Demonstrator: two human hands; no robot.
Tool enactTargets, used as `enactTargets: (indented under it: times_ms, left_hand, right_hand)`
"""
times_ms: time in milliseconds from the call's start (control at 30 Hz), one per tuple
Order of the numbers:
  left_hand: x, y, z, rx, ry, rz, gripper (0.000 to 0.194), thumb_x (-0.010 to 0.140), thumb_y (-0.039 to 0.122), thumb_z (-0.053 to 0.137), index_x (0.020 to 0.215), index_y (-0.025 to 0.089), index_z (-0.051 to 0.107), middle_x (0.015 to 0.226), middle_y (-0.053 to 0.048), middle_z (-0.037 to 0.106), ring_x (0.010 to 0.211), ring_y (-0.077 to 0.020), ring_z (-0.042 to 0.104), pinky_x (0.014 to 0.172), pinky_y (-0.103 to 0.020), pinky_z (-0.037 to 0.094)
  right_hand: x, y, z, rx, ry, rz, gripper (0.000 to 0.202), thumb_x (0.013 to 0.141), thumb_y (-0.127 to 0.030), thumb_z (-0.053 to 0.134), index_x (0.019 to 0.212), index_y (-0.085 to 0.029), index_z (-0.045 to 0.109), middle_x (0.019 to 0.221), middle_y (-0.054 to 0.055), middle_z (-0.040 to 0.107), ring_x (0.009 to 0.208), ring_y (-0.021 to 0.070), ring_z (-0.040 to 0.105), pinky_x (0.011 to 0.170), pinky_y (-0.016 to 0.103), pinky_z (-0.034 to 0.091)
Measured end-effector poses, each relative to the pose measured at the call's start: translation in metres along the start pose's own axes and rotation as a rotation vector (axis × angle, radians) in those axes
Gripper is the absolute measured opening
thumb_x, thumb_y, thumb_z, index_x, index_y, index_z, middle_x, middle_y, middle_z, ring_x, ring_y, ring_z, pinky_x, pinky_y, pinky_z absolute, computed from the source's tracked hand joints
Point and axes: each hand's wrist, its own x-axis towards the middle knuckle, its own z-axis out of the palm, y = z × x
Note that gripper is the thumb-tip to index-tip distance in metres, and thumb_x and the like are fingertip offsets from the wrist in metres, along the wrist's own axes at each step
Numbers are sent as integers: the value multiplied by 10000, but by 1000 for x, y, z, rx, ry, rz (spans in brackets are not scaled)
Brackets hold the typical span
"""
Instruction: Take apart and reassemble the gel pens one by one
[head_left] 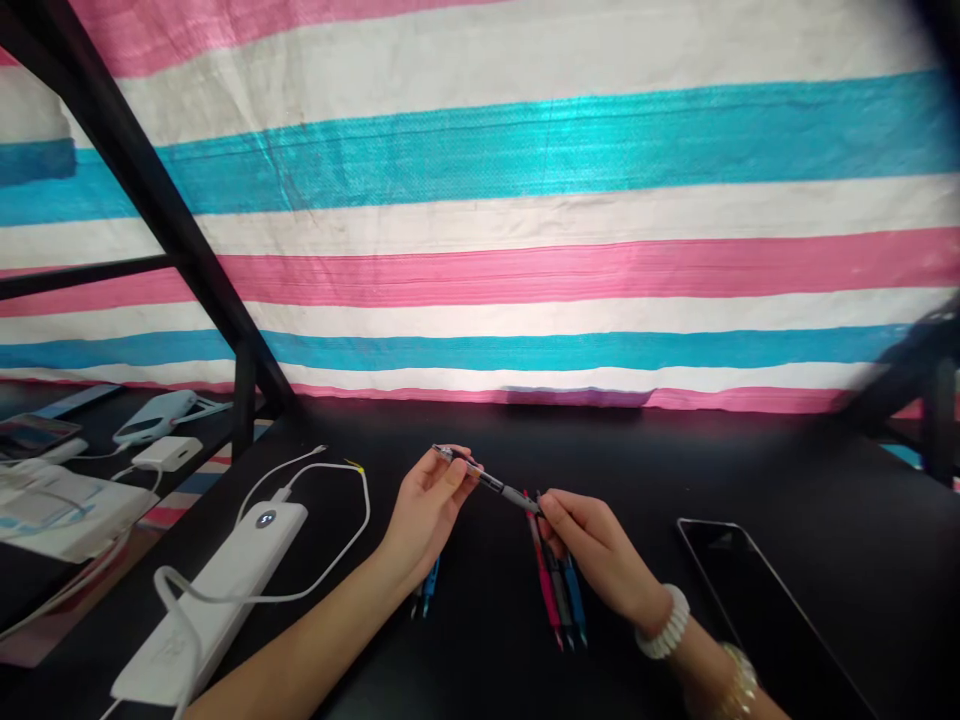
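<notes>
Between my two hands a pen [491, 482] with a clear barrel and a grey grip is held slantwise above the dark table. My left hand [433, 500] pinches its upper left end, with thumb and fingers closed round the barrel. At the lower right end, the fingertips of my right hand [592, 545] are closed on the tip. Below the right hand lie a pink pen [546, 590], a black pen [561, 600] and a blue pen [576, 602], side by side, their far ends partly covered. Beside my left wrist, another blue pen [430, 585] and a dark pen [416, 600] are partly hidden.
A white power bank [217, 600] with a white cable [367, 510] lies at the left. A phone [772, 610] lies at the right. Chargers [169, 453] and cables crowd another table at far left. A striped sheet [525, 230] hangs behind, with black frame bars [180, 240].
</notes>
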Motion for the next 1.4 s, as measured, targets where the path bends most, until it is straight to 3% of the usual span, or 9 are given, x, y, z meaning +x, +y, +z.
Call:
enactTargets:
  times_ms: [233,367,733,1000,1400]
  left_hand:
    - [2,2,-3,106,20,32,375,712,251,808,1057,213,665,815,-6,670,773,-115,616,761,-223,504]
    - [0,3,0,231,20,43,451,727,277,784,1144,241,614,788,5,646,800,-146,621,734,-241,504]
    - [3,2,-4,297,-74,36,311,736,281,762,1009,234,620,723,26,598,685,-131,568,650,-240,495]
    - [3,2,-3,289,-52,38,304,692,290,791,946,214,643,696,27,567,629,-130,557,593,-240,482]
    - [2,1,-3,338,-64,65,332,738,306,761,1040,221,653,766,-5,605,757,-163,602,659,-253,507]
  right_hand:
    - [0,4,-5,91,160,-64,446,978,-505,382,730,-176,554,567,-26,465,536,126,448,528,246,362]
    - [0,3,-5,84,162,-55,432,972,-507,396,731,-182,548,561,-30,454,524,126,448,525,246,369]
    - [0,0,-2,14,148,-58,413,980,-466,403,712,-180,537,540,-40,444,509,114,409,504,241,335]
    - [-1,-5,-2,-23,145,-66,418,975,-462,411,692,-181,535,539,-38,449,512,115,415,498,238,328]
    - [-1,-3,0,-51,139,-58,392,977,-445,421,707,-180,522,560,-41,438,521,110,391,487,232,300]
